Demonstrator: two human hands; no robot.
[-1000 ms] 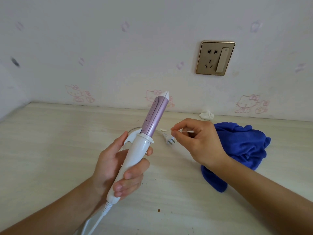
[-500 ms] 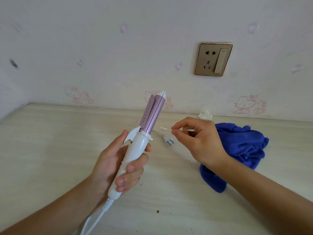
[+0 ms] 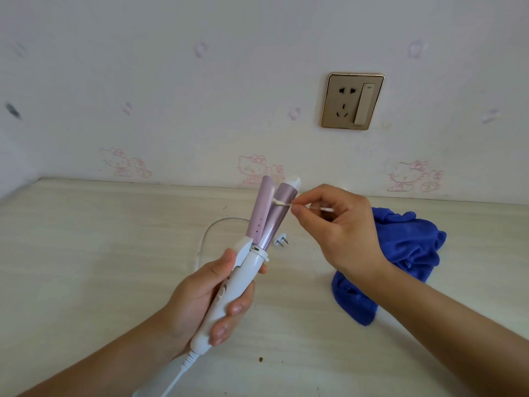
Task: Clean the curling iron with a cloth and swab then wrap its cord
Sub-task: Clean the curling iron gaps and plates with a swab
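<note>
Two grips clamped: left hand [image 3: 206, 299] on curling iron [image 3: 259, 239], right hand [image 3: 340, 227] on swab [image 3: 282, 203]; cloth [image 3: 400, 253] beside.

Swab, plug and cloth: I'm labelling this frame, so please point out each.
swab [image 3: 282, 203], head view, on the shaft crossing the iron's barrel.
plug [image 3: 282, 242], head view, on its prongs, lying on the table.
cloth [image 3: 412, 239], head view, on the bunched blue folds.

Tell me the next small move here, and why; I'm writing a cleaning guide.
Probably slide the cotton swab down the gap toward the hinge. The left hand holds the curling iron with its clamp pressed open, and the right hand has the swab's tip in the gap between clamp and barrel, near the top, so the lower gap looks unswabbed.
</note>
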